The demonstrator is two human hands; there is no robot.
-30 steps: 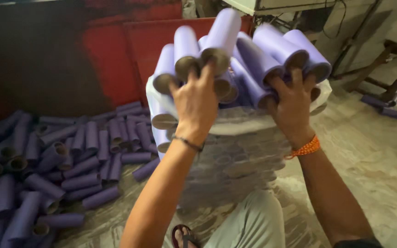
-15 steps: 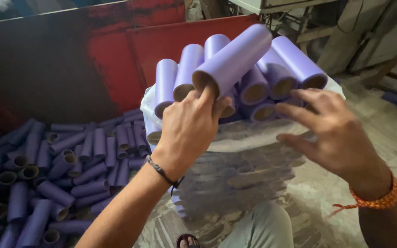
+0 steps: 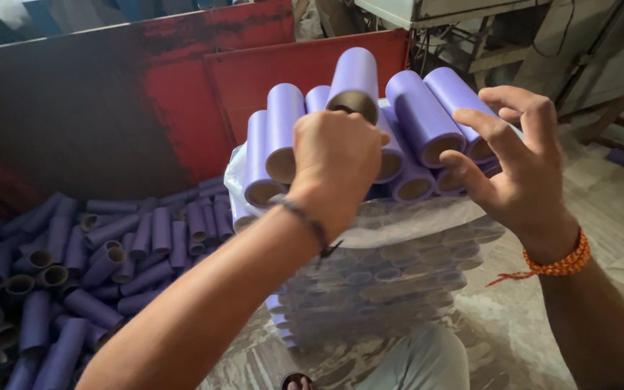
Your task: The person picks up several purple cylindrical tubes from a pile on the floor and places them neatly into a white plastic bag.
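Note:
My left hand [image 3: 334, 162] is closed around the near end of a purple cardboard tube [image 3: 354, 79] that sticks up above a row of like tubes [image 3: 427, 115]. Those tubes lie on top of a clear plastic bag [image 3: 391, 274] packed with more tubes. My right hand [image 3: 518, 159] hovers at the right of the row with fingers spread and curled, fingertips close to the rightmost tubes, holding nothing. A dark band circles my left wrist and an orange thread bracelet [image 3: 561, 263] my right.
A heap of loose purple tubes [image 3: 74, 267] covers the floor at the left. A red and dark metal wall [image 3: 182, 94] stands behind it. A table frame and legs [image 3: 500, 50] are at the back right. My knee [image 3: 413, 361] shows below the bag.
My right hand has let go of the tubes and drawn back with fingers spread. My left hand now grips one tube raised above the others. The view has tilted down slightly.

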